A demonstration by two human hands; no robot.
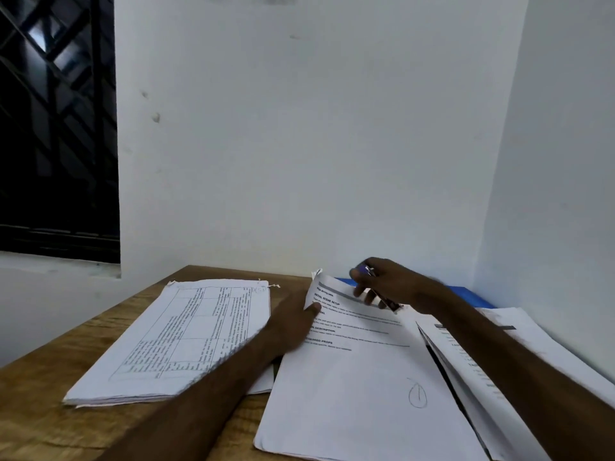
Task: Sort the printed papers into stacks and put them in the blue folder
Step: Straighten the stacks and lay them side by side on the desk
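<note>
Left hand pinches the far-left edge of the top printed sheet, thumb on the printed face and the other fingers hidden beneath, so the far corner curls up off the pile. This looks like a grip for peeling one page free or checking what lies under it. That sheet shows bold headings and a pencilled loop near its lower end, and it tops the middle pile, which lies at a slant across the desk. The right hand hovers over the sheet's far end with its fingers curled round a pen. It is probably there to mark or number the page, though the tip is too blurred to say whether it touches paper. The blue folder lies flat at the back right against the wall, its near side covered by paper, so nothing can go in until it is cleared and opened. A left stack, topped by a ruled grid, lies well apart from the middle pile and reads as an already sorted group. A right pile overlaps the folder and runs under the right forearm, less squared up, so likely still to be gone through. All of it rests on a wooden table pushed into a white corner, beside a dark barred window.
</note>
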